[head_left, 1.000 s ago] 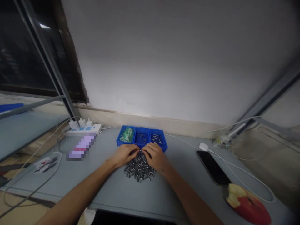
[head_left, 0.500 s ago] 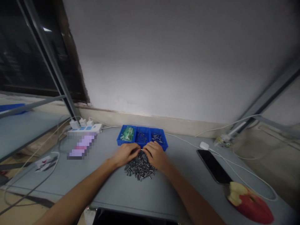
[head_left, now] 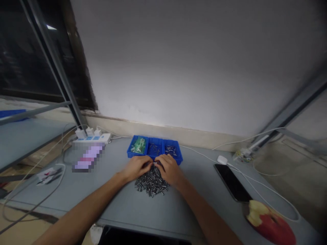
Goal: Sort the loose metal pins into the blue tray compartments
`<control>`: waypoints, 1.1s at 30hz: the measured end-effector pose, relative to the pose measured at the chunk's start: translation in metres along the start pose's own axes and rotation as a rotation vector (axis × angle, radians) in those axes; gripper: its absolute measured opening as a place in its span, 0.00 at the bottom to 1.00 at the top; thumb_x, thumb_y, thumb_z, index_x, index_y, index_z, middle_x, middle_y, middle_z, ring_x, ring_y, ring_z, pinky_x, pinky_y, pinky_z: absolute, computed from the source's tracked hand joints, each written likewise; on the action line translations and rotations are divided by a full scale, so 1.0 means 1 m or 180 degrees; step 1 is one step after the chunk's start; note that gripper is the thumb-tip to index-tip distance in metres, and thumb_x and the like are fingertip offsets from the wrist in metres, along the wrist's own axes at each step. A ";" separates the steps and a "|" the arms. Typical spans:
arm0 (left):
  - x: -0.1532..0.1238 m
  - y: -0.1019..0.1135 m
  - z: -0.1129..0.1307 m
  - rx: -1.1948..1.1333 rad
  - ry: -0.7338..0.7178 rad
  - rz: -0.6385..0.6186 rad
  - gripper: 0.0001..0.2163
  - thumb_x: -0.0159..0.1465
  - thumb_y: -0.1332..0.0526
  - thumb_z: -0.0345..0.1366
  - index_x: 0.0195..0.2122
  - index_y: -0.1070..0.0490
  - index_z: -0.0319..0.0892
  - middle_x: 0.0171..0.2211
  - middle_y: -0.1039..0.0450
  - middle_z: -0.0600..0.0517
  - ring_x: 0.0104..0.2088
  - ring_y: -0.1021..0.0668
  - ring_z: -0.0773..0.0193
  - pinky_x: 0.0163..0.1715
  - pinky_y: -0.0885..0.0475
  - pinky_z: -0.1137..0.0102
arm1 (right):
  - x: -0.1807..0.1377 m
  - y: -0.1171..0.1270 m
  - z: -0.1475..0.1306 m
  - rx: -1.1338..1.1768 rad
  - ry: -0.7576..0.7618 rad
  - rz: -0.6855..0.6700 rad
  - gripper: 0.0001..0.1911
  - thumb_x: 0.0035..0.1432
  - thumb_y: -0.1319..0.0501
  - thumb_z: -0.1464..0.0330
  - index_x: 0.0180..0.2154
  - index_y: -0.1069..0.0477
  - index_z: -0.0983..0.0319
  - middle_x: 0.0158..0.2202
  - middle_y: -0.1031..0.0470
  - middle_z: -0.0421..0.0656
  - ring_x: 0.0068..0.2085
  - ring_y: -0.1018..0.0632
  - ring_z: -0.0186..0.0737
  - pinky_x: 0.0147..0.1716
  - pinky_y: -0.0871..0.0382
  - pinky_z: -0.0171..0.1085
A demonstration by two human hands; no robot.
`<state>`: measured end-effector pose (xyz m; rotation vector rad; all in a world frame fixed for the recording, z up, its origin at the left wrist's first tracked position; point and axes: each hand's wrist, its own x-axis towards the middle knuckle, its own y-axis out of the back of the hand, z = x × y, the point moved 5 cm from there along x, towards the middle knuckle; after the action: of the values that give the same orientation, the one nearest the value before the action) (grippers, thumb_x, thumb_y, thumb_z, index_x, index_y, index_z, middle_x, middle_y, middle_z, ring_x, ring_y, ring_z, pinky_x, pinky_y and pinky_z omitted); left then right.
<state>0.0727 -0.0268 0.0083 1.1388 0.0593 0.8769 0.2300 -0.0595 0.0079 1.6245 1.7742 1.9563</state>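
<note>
My left hand (head_left: 138, 168) and my right hand (head_left: 169, 169) meet fingertip to fingertip, both closed in a pinch. Between them shows a thin, shiny metal pin (head_left: 155, 163), which the fingers of both hands grip from either end. Directly beneath, a heap of small dark metal pins (head_left: 152, 183) lies loose on the grey table; its upper edges are partly covered by the hands. Just beyond my fingers stands a blue tray (head_left: 181, 159) in three compartments. A green-and-white bagged bundle (head_left: 138, 145) fills the left one; several pins lie in the middle and right ones.
A power strip (head_left: 104, 138) with chargers and a pixelated purple item (head_left: 90, 156) are at the left, near a crumpled wrapper (head_left: 48, 176). To the right lie a dark phone (head_left: 233, 182), a white charger (head_left: 222, 159), cables and a bitten apple (head_left: 274, 224).
The pin between my fingertips shows more plainly now. Both hands have stayed almost in place, and the view has shifted slightly.
</note>
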 end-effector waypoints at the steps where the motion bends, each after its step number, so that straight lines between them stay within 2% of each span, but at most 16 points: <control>1: 0.000 0.000 0.000 0.0009 -0.0005 0.0007 0.08 0.71 0.45 0.36 0.39 0.26 0.42 0.33 0.24 0.53 0.32 0.25 0.65 0.35 0.34 0.72 | 0.000 0.000 0.000 -0.0020 -0.0005 0.0010 0.07 0.73 0.47 0.70 0.41 0.31 0.60 0.38 0.24 0.45 0.41 0.26 0.44 0.44 0.38 0.43; 5: 0.001 -0.001 -0.001 0.0057 -0.0002 0.0048 0.08 0.71 0.45 0.36 0.39 0.26 0.43 0.33 0.24 0.53 0.32 0.25 0.65 0.35 0.34 0.72 | 0.001 0.000 0.001 -0.0141 0.0014 -0.0027 0.11 0.74 0.49 0.70 0.36 0.32 0.60 0.35 0.24 0.44 0.38 0.26 0.43 0.42 0.39 0.42; 10: 0.001 -0.002 -0.002 0.0049 0.0051 0.0075 0.08 0.70 0.44 0.35 0.38 0.26 0.42 0.32 0.24 0.54 0.30 0.25 0.66 0.33 0.35 0.73 | 0.000 0.000 0.002 -0.0097 0.0015 -0.0070 0.07 0.73 0.46 0.69 0.40 0.32 0.60 0.38 0.24 0.44 0.41 0.26 0.43 0.44 0.39 0.43; 15: 0.001 -0.003 -0.002 0.0059 0.0012 0.0048 0.08 0.71 0.44 0.36 0.39 0.26 0.42 0.33 0.24 0.53 0.32 0.25 0.66 0.34 0.34 0.72 | 0.001 0.001 0.000 -0.0197 0.0062 -0.0031 0.11 0.74 0.49 0.70 0.37 0.32 0.60 0.36 0.24 0.44 0.38 0.27 0.43 0.41 0.39 0.42; 20: 0.001 -0.002 -0.002 0.0035 0.0005 0.0049 0.09 0.71 0.45 0.37 0.39 0.26 0.42 0.33 0.24 0.53 0.32 0.25 0.65 0.35 0.34 0.72 | 0.002 0.002 -0.002 -0.0083 0.0046 -0.0047 0.06 0.72 0.45 0.70 0.40 0.32 0.60 0.38 0.24 0.44 0.40 0.26 0.44 0.44 0.39 0.43; 30: 0.001 -0.002 0.000 0.0051 -0.0036 -0.0009 0.09 0.71 0.45 0.37 0.39 0.26 0.43 0.33 0.24 0.53 0.32 0.24 0.65 0.35 0.34 0.72 | 0.000 -0.004 0.002 -0.0192 0.0068 -0.0052 0.10 0.73 0.48 0.71 0.37 0.33 0.60 0.36 0.25 0.43 0.39 0.27 0.42 0.42 0.40 0.42; 33: 0.001 -0.001 0.001 0.0029 -0.0029 -0.0004 0.09 0.71 0.45 0.37 0.39 0.26 0.42 0.33 0.24 0.53 0.32 0.25 0.65 0.35 0.34 0.72 | 0.001 -0.001 -0.001 -0.0087 0.0052 -0.0123 0.08 0.73 0.47 0.72 0.39 0.32 0.60 0.38 0.24 0.44 0.41 0.26 0.43 0.43 0.39 0.43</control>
<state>0.0744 -0.0269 0.0082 1.1511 0.0564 0.8710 0.2281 -0.0591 0.0079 1.5586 1.7626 1.9742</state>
